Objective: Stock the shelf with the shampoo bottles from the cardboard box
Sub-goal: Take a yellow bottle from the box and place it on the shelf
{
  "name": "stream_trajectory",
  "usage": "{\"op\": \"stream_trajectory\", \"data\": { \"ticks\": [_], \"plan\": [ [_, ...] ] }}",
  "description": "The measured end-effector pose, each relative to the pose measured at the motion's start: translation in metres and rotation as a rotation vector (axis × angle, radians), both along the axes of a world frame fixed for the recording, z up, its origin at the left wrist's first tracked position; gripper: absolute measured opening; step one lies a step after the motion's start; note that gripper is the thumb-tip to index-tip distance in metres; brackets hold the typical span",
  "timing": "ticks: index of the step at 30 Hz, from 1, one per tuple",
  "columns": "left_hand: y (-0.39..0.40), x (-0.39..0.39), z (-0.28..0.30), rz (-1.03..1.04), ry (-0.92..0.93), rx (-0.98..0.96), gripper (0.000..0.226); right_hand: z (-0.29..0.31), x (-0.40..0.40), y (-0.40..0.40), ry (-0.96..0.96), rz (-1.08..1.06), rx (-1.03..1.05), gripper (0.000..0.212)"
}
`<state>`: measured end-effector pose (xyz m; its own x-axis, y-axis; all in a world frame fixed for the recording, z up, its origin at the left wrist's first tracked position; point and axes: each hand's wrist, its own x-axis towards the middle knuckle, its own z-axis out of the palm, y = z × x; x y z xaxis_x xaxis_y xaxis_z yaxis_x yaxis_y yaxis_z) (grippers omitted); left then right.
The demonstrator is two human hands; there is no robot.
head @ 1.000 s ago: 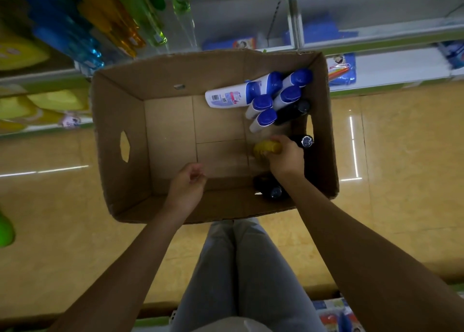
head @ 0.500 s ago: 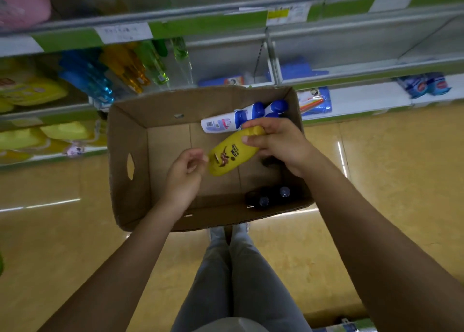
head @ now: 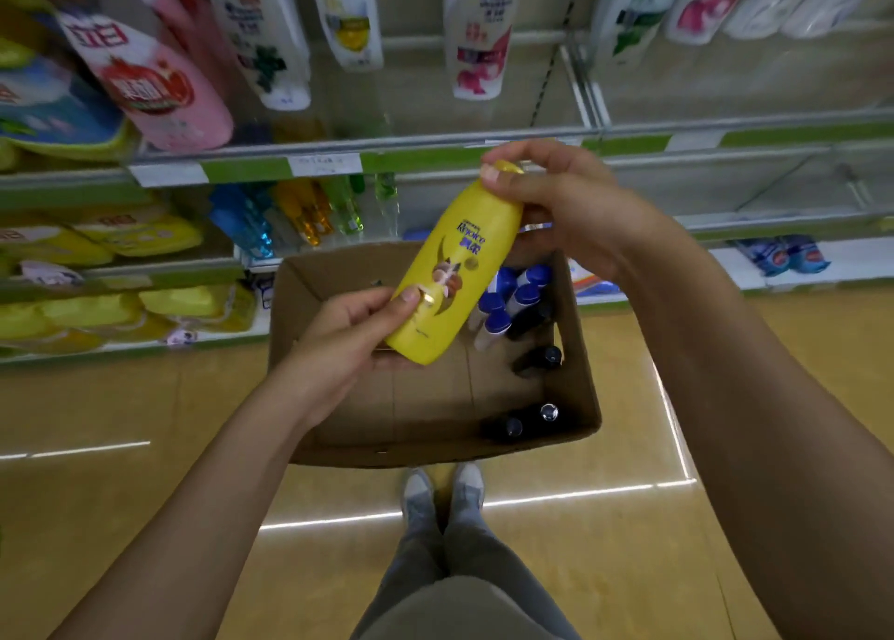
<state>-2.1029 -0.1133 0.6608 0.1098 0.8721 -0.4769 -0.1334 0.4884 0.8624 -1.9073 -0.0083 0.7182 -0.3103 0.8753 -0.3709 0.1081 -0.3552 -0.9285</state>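
A yellow shampoo bottle is held tilted above the open cardboard box on the floor. My right hand grips its cap end at the top. My left hand grips its lower end, thumb on the label. Inside the box, along its right side, lie white bottles with blue caps and black bottles. The shelf with a green-and-white price strip runs just behind the bottle.
Large white and pink bottles stand on the upper shelf. Coloured spray bottles and yellow packs fill the lower left shelves. The right shelf bays look mostly bare. My feet stand just behind the box on a tan floor.
The yellow bottle has been lifted out of the box, and my left hand has taken hold of its lower end. The view has tilted up toward the shelves.
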Motion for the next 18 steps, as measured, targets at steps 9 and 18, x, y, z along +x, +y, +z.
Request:
{"op": "stream_trajectory", "data": {
  "ticks": [9,18],
  "plan": [
    [-0.002,-0.002,0.053,0.123,0.256,0.285,0.030,0.028,-0.036,-0.022,0.281,-0.085,-0.015,0.039],
    [-0.019,0.016,0.100,0.216,1.204,0.798,0.029,0.054,-0.060,-0.029,0.515,-0.144,-0.080,0.025]
  ]
}}
